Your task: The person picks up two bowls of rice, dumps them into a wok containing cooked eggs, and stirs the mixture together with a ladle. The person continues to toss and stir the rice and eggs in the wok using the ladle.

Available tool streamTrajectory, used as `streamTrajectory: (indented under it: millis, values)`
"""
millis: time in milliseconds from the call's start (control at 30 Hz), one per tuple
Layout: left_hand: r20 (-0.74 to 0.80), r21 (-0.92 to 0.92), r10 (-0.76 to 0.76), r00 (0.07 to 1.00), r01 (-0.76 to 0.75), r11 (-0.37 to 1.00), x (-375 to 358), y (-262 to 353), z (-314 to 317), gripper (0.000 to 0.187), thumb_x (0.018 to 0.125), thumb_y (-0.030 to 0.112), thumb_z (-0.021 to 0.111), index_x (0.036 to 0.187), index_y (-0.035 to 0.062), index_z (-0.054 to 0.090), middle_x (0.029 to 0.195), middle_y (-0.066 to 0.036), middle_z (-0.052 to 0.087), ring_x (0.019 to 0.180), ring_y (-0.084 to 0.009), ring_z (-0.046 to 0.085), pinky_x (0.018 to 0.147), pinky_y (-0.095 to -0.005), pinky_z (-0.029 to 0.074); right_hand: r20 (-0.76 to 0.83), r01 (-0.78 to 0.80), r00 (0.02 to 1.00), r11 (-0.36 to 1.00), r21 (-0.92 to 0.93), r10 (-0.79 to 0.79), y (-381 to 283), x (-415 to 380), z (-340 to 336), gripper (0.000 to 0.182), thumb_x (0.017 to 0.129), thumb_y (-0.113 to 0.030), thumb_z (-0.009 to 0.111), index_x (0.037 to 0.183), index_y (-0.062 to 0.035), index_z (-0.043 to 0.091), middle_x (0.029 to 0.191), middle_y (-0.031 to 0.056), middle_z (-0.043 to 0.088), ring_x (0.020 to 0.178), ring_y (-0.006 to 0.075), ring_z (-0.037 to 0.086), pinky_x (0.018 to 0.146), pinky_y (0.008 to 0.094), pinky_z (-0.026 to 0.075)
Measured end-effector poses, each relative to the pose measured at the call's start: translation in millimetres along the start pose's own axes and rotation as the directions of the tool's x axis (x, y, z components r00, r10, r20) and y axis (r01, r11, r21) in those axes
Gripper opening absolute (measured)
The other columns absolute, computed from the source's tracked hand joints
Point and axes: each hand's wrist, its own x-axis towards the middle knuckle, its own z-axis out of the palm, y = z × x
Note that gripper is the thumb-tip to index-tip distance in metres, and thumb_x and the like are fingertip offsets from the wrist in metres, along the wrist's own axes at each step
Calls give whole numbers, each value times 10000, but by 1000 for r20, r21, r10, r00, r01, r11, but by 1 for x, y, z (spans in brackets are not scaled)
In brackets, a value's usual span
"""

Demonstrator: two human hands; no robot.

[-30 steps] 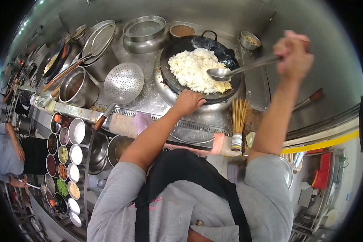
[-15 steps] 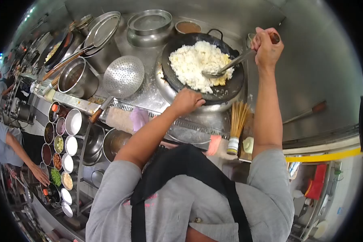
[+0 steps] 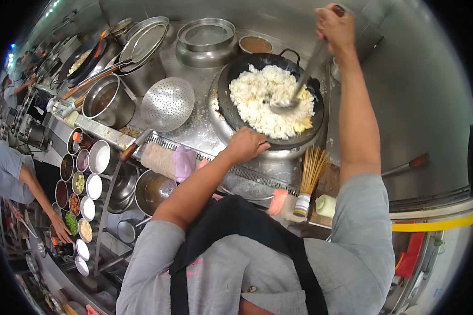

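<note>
A black wok (image 3: 230,79) sits on the round stove ring, filled with white rice (image 3: 265,97) and some yellow egg-like bits (image 3: 304,124) at its right side. My left hand (image 3: 246,144) is closed at the wok's near edge; the part it grips is hidden under the fingers. Raised high beyond the wok's right side, my right hand (image 3: 335,30) wraps around the end of a long metal ladle (image 3: 312,65). The ladle slants down steeply, and its bowl (image 3: 284,106) presses on the middle of the rice.
A bamboo brush (image 3: 312,168) stands near the wok's front right. Leftward are a perforated strainer (image 3: 168,105), a steel pot (image 3: 108,97) and a lidded pot (image 3: 206,39). Containers of ingredients (image 3: 94,186) line the left, where another person's hand (image 3: 60,228) reaches in.
My right hand has risen and moved slightly left, tipping the ladle steeper. Its bowl has shifted within the rice, which is more spread out. My left hand stays at the wok's edge.
</note>
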Motion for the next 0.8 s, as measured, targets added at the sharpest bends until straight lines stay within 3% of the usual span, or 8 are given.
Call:
streamTrajectory:
  millis: [67, 167, 267, 433, 633, 733, 767, 800]
  values:
    - [28, 24, -26, 999, 25, 999, 2, -1, 1, 325, 941, 348, 633, 778, 66, 646, 752, -147, 660, 778, -372, 642, 769, -475, 468, -116, 50, 991, 979, -198, -74, -25, 6, -21, 148, 875, -98, 628, 771, -127, 527, 559, -48, 454, 405, 103, 448, 373, 295, 367]
    - [49, 40, -55, 997, 54, 998, 1, 2, 0, 309, 939, 352, 630, 808, 76, 681, 782, -139, 690, 797, -361, 665, 793, -467, 493, -200, 239, 958, 955, 176, -203, -16, 33, -47, 236, 858, 9, 645, 689, -70, 502, 547, 5, 438, 412, 123, 405, 412, 308, 365]
    - [41, 26, -26, 999, 25, 999, 4, 0, -1, 319, 941, 350, 631, 792, 70, 663, 767, -141, 677, 791, -365, 657, 775, -467, 484, -414, 202, 899, 973, 110, -140, 44, 36, -52, 245, 862, 4, 629, 675, -77, 494, 546, 8, 435, 421, 130, 416, 418, 316, 383]
    - [98, 38, -55, 994, 52, 998, 5, 1, -3, 314, 928, 353, 643, 806, 69, 694, 737, -158, 693, 742, -368, 674, 748, -478, 509, -190, -136, 962, 945, 296, 198, 54, 10, -65, 241, 875, -45, 636, 703, -98, 477, 561, 10, 420, 435, 133, 408, 433, 336, 372]
    - [7, 86, -5, 1000, 4, 996, -3, 94, -64, 328, 918, 372, 657, 766, 83, 693, 709, -143, 696, 679, -344, 688, 635, -474, 537, -66, -99, 990, 954, 283, 122, -79, -46, -58, 260, 871, -21, 659, 707, -92, 470, 582, -9, 429, 444, 108, 414, 436, 304, 375]
    - [20, 54, -22, 1000, 21, 998, -7, 85, -52, 331, 917, 372, 667, 736, 95, 651, 705, -144, 667, 667, -378, 663, 600, -493, 515, -187, 111, 979, 976, 189, -75, -96, -85, -36, 174, 862, -108, 641, 728, -113, 530, 553, -44, 476, 412, 100, 453, 372, 299, 350]
    - [-5, 54, -22, 1000, 22, 998, -4, 72, -42, 332, 920, 374, 664, 741, 95, 651, 706, -147, 668, 665, -378, 663, 592, -492, 514, -321, -32, 947, 998, -62, 11, -113, -113, -8, 192, 866, -109, 644, 713, -93, 529, 564, -41, 481, 423, 92, 464, 376, 300, 343]
    - [-28, 47, -29, 999, 30, 998, -11, 67, -31, 333, 923, 375, 662, 745, 94, 651, 707, -150, 668, 662, -379, 663, 585, -491, 514, -336, 69, 934, 984, -163, -122, -95, -125, -2, 200, 869, -110, 645, 710, -87, 526, 564, -40, 478, 424, 90, 465, 375, 299, 342]
